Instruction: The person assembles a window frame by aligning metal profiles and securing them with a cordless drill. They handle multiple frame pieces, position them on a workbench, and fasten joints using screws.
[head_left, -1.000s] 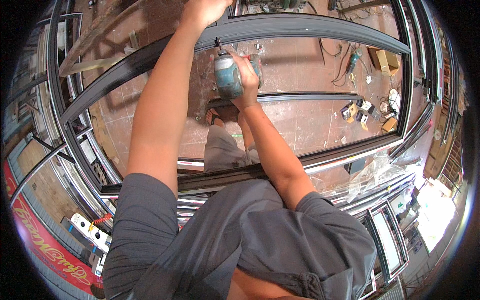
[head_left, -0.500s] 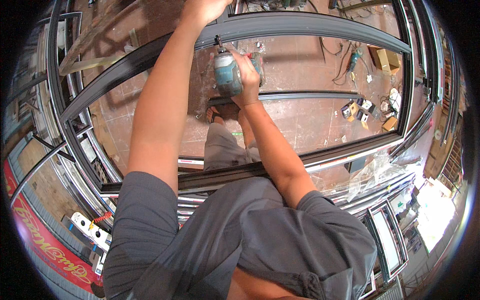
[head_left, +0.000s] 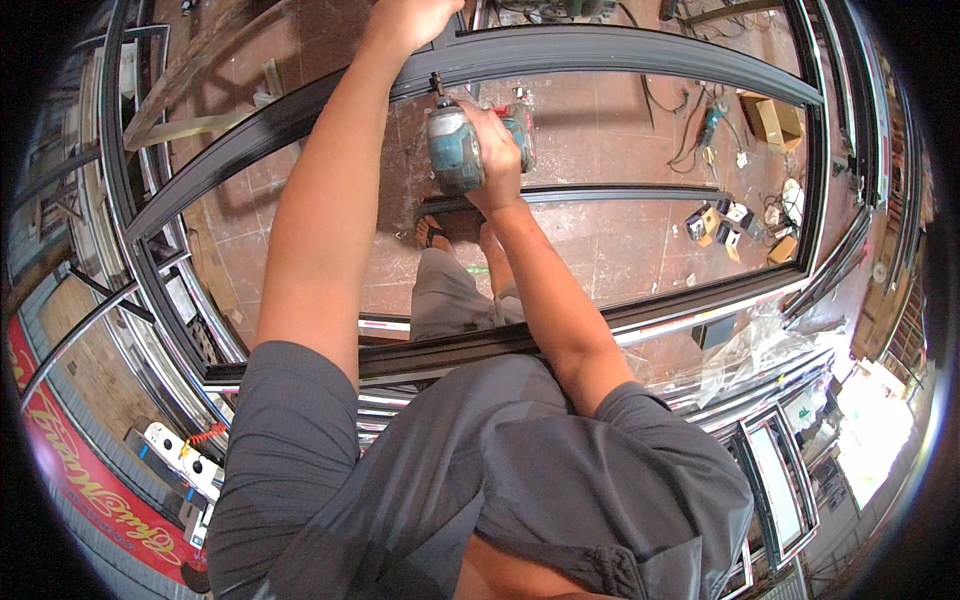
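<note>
My right hand [head_left: 493, 150] is wrapped round the grip of a teal cordless impact driver [head_left: 455, 150]. The driver's bit points away from me, and its tip meets the near face of a dark grey metal frame's crossbar [head_left: 600, 52]. I cannot tell whether a screw sits at the tip. Farther off, at the upper edge of the view, my left hand [head_left: 415, 22] is beside a short upright bar joining that crossbar. Its fingers are mostly cut off by the picture's edge, so their grip is hidden.
The frame's near rail [head_left: 450, 362] runs before my waist. Through the opening, a loose metal bar [head_left: 620, 194] lies on the floor near my feet. To the right are small boxes [head_left: 722, 220], a corded power tool [head_left: 712, 118] and an open carton [head_left: 772, 122]. A power strip [head_left: 183, 460] is at left.
The view has shifted very slightly. Both hands and the driver keep practically the same place on the frame.
</note>
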